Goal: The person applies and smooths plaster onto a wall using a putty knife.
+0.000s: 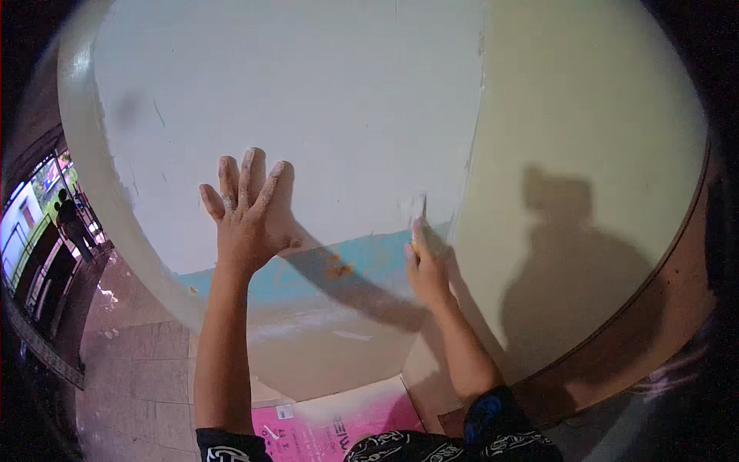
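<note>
My left hand [248,215] is pressed flat against a pale whitish wall [308,100], fingers spread, holding nothing. My right hand [425,266] grips a flat putty scraper [416,209] by its handle; the blade lies against the wall near an inside corner where a yellowish wall [585,115] meets the white one. Below the hands runs a blue band [362,266] with orange-brown spots [339,270], and under it a grey-beige strip.
Pink printed sheets [339,427] lie on the floor at the wall's foot. Tiled floor [138,362] stretches to the left. A person [69,219] stands far off at the left by a railing. A brown skirting [647,308] edges the yellowish wall.
</note>
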